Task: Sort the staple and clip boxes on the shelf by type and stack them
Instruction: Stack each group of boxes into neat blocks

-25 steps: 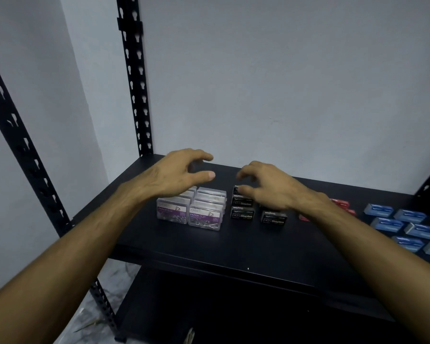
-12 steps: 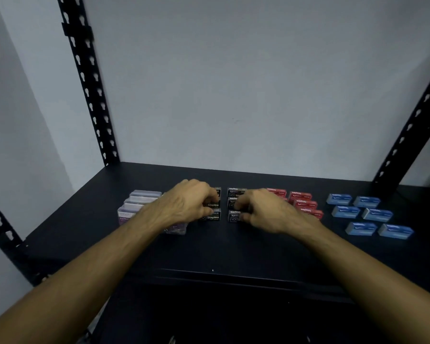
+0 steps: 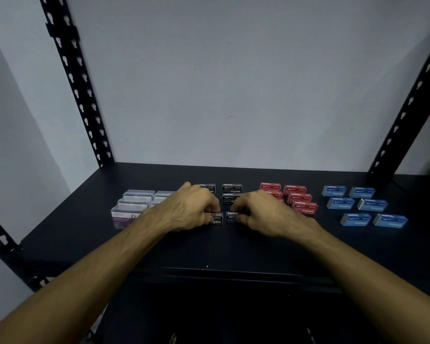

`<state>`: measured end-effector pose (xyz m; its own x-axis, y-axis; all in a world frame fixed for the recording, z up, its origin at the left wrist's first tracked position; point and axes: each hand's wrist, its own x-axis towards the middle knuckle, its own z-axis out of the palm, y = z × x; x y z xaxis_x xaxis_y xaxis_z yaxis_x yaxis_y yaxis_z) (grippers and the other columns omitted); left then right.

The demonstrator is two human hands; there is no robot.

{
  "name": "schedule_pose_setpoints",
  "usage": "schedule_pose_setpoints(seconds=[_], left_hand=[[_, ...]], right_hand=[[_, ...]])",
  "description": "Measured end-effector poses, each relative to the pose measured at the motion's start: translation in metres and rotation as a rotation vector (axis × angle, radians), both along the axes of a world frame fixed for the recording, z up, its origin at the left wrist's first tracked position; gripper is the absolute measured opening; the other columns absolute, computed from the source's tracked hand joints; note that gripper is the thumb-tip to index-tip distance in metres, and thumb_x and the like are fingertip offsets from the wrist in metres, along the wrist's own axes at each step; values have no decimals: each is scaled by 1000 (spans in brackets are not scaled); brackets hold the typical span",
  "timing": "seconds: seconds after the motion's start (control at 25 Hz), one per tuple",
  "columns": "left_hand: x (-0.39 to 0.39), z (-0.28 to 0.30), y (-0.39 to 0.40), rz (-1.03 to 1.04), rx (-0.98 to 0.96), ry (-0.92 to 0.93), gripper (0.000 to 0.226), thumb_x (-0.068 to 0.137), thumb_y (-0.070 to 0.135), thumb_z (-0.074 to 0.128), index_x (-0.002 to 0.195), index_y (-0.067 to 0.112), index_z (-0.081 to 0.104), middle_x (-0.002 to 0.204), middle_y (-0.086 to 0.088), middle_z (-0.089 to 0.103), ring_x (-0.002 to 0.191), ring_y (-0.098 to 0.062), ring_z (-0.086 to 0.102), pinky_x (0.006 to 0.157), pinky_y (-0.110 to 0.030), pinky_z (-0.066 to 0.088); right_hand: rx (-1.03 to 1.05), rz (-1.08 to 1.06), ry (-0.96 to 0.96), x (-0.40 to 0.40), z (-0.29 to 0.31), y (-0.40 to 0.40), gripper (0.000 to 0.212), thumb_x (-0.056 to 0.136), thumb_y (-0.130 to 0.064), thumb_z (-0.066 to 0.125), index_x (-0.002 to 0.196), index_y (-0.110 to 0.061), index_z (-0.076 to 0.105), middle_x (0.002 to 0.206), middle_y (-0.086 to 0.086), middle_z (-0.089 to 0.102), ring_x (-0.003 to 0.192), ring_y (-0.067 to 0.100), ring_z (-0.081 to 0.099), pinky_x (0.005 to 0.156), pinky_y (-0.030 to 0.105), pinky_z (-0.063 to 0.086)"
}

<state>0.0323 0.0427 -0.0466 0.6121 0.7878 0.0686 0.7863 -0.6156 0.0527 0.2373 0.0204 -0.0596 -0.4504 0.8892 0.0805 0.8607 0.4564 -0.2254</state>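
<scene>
Several black staple boxes [image 3: 232,188] lie in two columns at the middle of the black shelf [image 3: 159,244]. My left hand [image 3: 191,209] grips the front black box of the left column [image 3: 216,218] with curled fingers. My right hand [image 3: 263,212] grips the front black box of the right column [image 3: 231,217]. Clear paper clip boxes [image 3: 129,209] sit to the left, partly hidden by my left hand. Red staple boxes [image 3: 299,197] lie right of the black ones, and blue staple boxes [image 3: 358,204] lie further right.
Black slotted uprights stand at the back left [image 3: 77,95] and back right [image 3: 407,115]. A white wall closes the back of the shelf. The shelf's front edge [image 3: 209,269] runs below my wrists, with a darker level underneath.
Both hands came down from above the boxes and slid forward along the black columns to their front boxes. The view swung right, bringing the red and blue boxes fully into sight.
</scene>
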Motion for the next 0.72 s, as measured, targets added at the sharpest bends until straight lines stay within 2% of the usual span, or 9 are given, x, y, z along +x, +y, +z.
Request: schedule_pose_setpoints(seconds=[0.12,0.24,0.4,0.72], left_hand=[[3,-1,-6,-31,-28,-40,23,87,32,68,109,27,71,97,11,72,85,-4,60,93,-30,40],[4,0,-10,-45,-32,-53,23,87,31,68,109,27,71,95,11,72,76,1,49,85,-26,38],[6,0,-14,-50,-26,-47,24,87,31,67,110,27,71,97,10,72,77,1,48,80,-22,32],[6,1,-14,-41,-61,-35,27,87,35,67,113,29,69,98,10,70,80,-2,52,78,-22,35]], right_hand=[[-6,4,32,4,0,-11,19,93,-24,63,111,-22,70,109,-6,70,94,10,65,82,29,55],[-8,7,47,7,-2,-17,19,93,-24,63,110,-22,70,108,-5,70,92,10,64,81,28,54],[3,-3,64,6,-4,-20,21,91,-25,64,111,-22,70,107,-5,70,92,11,65,81,30,55],[-6,6,63,4,-3,-21,24,92,-28,64,115,-21,68,109,-5,69,93,9,63,80,26,53]])
